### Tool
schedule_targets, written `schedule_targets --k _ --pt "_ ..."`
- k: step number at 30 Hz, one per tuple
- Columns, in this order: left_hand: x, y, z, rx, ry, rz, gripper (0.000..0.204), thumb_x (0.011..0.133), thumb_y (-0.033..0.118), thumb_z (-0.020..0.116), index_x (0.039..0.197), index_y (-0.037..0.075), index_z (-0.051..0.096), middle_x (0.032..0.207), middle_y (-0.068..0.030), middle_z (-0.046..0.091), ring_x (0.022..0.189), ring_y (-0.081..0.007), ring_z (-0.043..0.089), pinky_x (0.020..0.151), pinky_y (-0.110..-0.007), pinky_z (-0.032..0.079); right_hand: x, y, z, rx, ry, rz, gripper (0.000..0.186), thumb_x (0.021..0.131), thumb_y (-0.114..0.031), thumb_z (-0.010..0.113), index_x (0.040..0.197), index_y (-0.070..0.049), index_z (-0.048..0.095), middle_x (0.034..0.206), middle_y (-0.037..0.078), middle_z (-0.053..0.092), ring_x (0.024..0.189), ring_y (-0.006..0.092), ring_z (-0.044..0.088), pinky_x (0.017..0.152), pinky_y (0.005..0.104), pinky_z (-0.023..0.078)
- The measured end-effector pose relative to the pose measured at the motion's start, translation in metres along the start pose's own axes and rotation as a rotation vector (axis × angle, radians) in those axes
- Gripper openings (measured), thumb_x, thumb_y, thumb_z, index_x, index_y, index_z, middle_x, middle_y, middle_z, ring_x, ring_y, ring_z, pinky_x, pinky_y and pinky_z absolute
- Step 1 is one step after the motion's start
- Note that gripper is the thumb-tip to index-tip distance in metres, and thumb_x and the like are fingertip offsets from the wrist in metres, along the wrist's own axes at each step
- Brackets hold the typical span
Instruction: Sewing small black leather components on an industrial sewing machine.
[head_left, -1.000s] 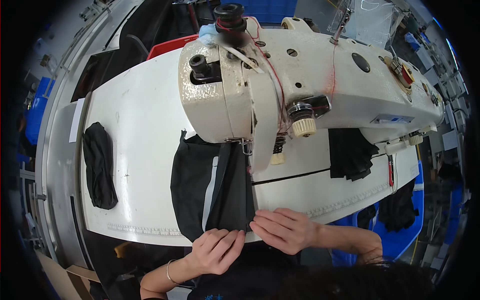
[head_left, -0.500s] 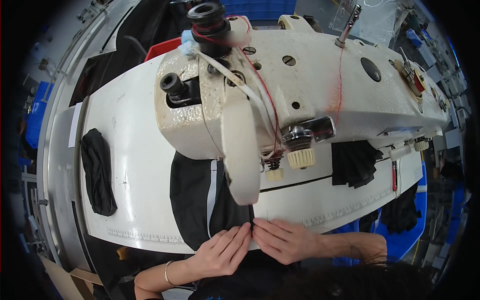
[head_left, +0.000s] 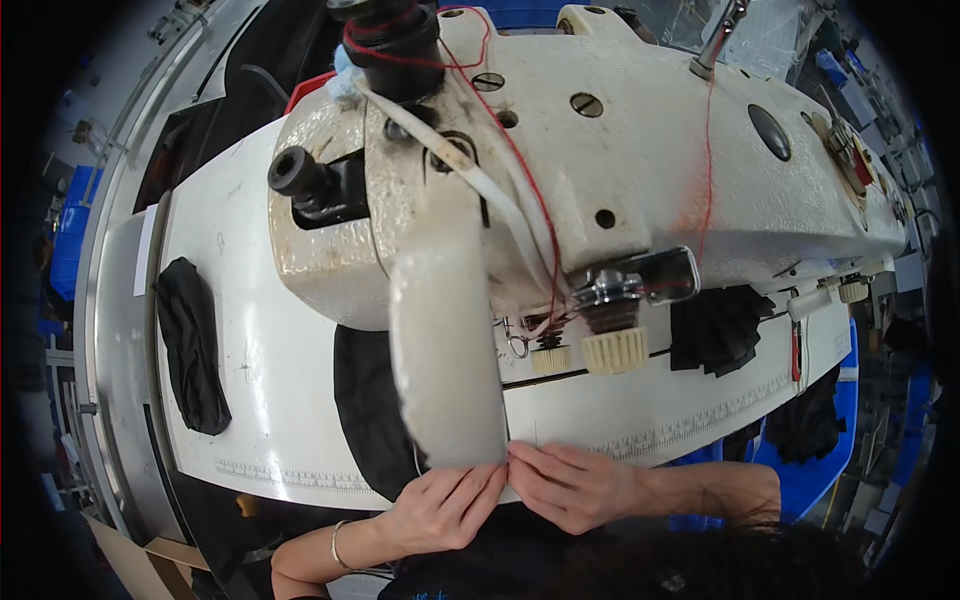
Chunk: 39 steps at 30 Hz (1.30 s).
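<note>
A black fabric piece lies on the white table under the head end of the sewing machine. At its near edge my left hand is closed, with fingertips pinching the fabric. My right hand is closed beside it, thumb and forefinger pinched on the same edge, so the two hands nearly touch. A long white lever hangs in front of the cloth and hides its middle, including most of the pale zipper strip. Needle and presser foot are out of sight behind the machine.
A folded black cloth rests at the table's left. Stacked black pieces sit right of the machine head, near a red-handled tool. Red thread runs over the machine. A blue bin with black cloth stands at right.
The machine looks larger and nearer as the view shifts, and its white lever now covers the zipper strip. Both hands keep their pinch in almost the same place.
</note>
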<state>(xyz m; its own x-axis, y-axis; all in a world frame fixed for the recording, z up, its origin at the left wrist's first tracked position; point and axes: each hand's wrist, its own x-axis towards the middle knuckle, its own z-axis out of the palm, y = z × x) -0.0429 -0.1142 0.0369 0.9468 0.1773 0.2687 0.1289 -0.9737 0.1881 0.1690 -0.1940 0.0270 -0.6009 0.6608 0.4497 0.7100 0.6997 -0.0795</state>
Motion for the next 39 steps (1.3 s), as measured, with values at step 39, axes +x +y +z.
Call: schedule_targets --k 39 --pt "0.01 -0.091 0.048 -0.564 0.054 -0.323 0.031 0.066 0.006 0.065 0.097 0.0 0.063 0.099 -0.021 0.06 0.097 -0.0383 0.059 0.09 -0.052 0.044 0.026 0.083 0.017 -0.083 0.106 0.138 0.008 0.068 -0.012 0.055 0.072 -0.006 0.057 0.078 0.005 0.058 0.074 0.0171 0.06 0.066 0.03 0.05"
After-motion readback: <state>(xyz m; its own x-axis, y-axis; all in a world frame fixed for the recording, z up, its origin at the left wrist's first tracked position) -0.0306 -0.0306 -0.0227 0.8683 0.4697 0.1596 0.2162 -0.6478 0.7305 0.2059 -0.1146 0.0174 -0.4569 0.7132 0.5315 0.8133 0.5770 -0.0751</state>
